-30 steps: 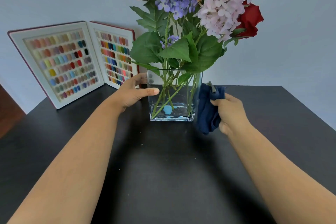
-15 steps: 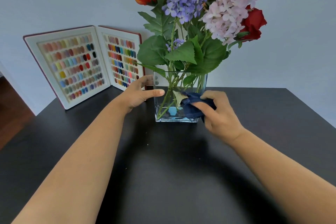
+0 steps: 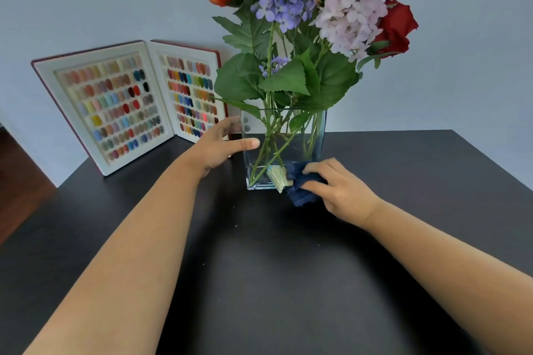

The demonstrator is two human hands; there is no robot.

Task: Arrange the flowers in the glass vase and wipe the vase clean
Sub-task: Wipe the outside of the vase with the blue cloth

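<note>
Glass vase (image 3: 284,150) between my two hands.
My left hand (image 3: 219,144) braces its side, fingers spread; my right hand (image 3: 337,190) grips the blue cloth (image 3: 302,184) against its lower front.

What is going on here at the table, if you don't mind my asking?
A person is wiping a glass vase that already holds the flowers. The left hand steadies the vase's left side, thumb on the front glass. The right hand presses a dark blue cloth against the lower front corner. An open colour sample book leans on the wall behind.
</note>
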